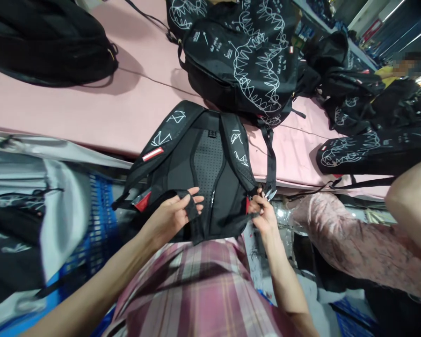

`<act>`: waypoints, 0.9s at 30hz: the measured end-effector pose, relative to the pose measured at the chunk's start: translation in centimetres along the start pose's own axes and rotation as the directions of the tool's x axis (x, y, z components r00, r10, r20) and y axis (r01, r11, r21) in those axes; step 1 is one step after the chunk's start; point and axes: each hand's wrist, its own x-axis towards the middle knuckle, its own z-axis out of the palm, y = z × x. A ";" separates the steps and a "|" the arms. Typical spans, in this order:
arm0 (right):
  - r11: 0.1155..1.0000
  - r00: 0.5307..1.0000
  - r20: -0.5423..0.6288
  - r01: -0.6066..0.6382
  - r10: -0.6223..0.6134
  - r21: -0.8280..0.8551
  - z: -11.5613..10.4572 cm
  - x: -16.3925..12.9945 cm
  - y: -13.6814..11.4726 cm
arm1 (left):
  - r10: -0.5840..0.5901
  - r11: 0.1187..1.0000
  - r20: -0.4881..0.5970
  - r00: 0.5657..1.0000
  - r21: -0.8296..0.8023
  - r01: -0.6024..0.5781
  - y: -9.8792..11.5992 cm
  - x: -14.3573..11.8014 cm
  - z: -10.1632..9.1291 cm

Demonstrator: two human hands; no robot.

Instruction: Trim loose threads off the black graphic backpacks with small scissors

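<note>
Backpack (199, 164), white scribbles, unreadable writing

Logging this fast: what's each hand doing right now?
Left hand: closed on a black webbing strap of the black backpack.
Right hand: pinching the backpack's right strap end.

Evenly lit from overhead; soft shadows at upper left; wide-angle bending at edges; slight blur at upper right.
</note>
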 end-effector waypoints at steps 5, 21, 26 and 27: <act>0.944 0.958 0.187 0.157 -0.216 0.289 0.8 -0.8 0.6 | -0.041 0.999 -0.044 0.998 0.026 0.043 0.1 -0.5 0.2; -0.341 0.837 0.168 -0.023 -0.521 -0.940 -3.0 -4.8 -4.1 | 0.179 0.963 0.067 0.982 0.194 -0.189 1.7 -0.4 0.5; -0.356 0.782 0.435 0.291 -0.446 -0.888 2.5 -5.2 1.0 | 0.263 0.900 0.050 0.964 0.347 -0.264 1.4 -0.3 1.1; -0.242 0.838 0.426 0.359 -0.341 -0.901 3.7 -4.9 2.2 | 0.284 0.881 0.055 0.957 0.377 -0.284 1.5 -0.4 1.2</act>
